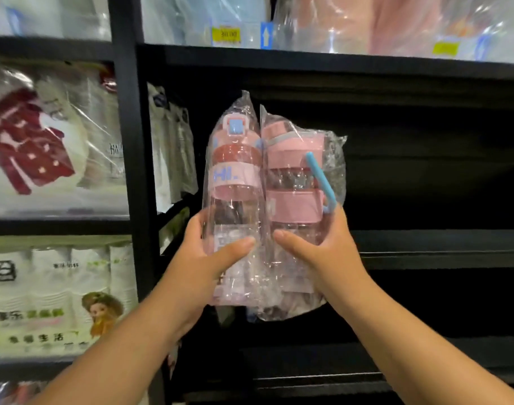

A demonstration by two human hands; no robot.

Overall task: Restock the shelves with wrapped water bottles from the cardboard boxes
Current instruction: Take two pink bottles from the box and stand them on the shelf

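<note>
The left hand (pixel 212 258) gripped the left wrapped bottle (pixel 235 176) and the right hand (pixel 317 247) the right wrapped bottle (pixel 293 200), both low on the body, upright and touching, before the black shelf (pixel 425 252) at its left end. Seemingly empty, they were probably light and stiff. The loose film looked slippery, so a firm grip on the body suited.

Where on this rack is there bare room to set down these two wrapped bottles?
The dark bay behind the bottles looks bare: its shelf board runs free rightward from your right hand. The board below also looks bare. Crowded: wrapped goods on the upper shelf, packs left of the post.
</note>
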